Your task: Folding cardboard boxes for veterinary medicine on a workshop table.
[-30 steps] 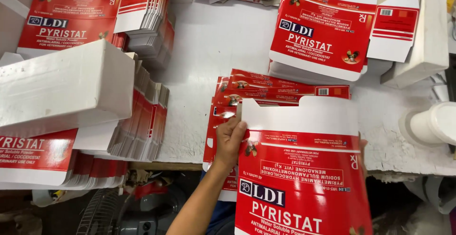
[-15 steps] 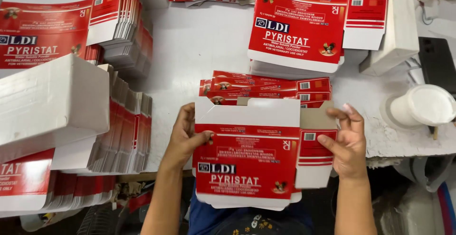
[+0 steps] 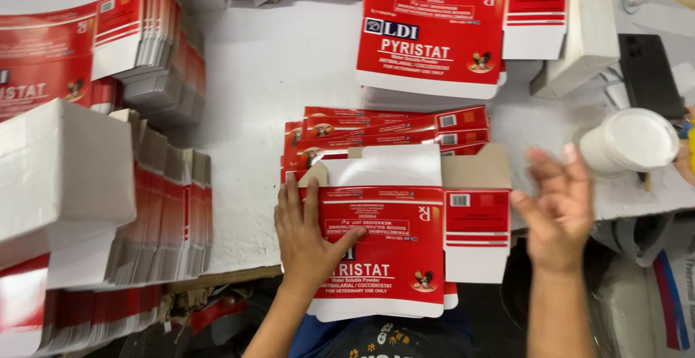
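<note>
A flat carton (image 3: 405,242) lies at the table's (image 3: 289,76) near edge, overlapping a fanned pile (image 3: 376,130) behind it; a cup (image 3: 630,141) stands right.

Under the left hand (image 3: 308,238), a flat carton blank (image 3: 391,246) of glossy red-and-white printed cardboard is seen, with raw brown board on its flaps. Beyond it, the table (image 3: 289,61) is surfaced in matt white. Near the right hand (image 3: 557,209), a smooth white plastic lid (image 3: 637,139) is seen.
</note>
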